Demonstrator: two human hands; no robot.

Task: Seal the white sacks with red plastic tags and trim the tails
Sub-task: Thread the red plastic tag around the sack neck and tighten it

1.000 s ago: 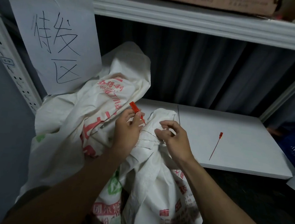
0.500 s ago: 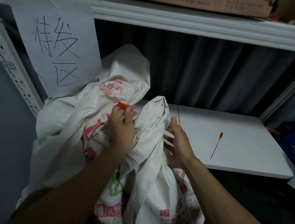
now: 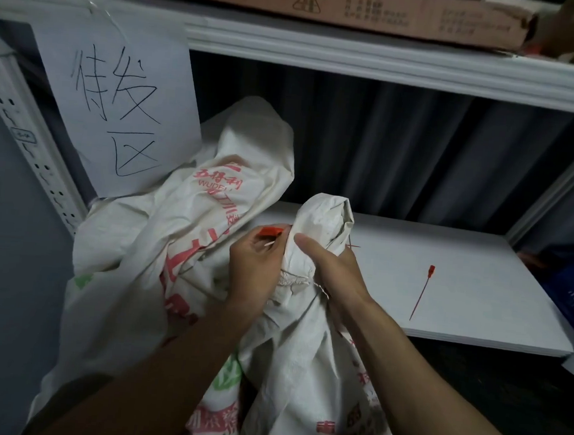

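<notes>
right hand [image 3: 334, 272] around gathered neck of white sack [image 3: 315, 226], left hand [image 3: 254, 266] pinching red tag [image 3: 270, 231]; spare tag [image 3: 422, 291] near shelf board [image 3: 478, 301] front edge

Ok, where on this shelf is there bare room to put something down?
The white shelf board is bare right of the loose red plastic tag, out to its right edge, and along the back by the grey corrugated wall. The left end is crowded: white printed sacks piled there, both hands on one neck.

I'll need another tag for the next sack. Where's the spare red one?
The spare red tag lies loose on the white shelf board, right of centre in the head view, just right of the right hand gripping the sack neck.
</notes>
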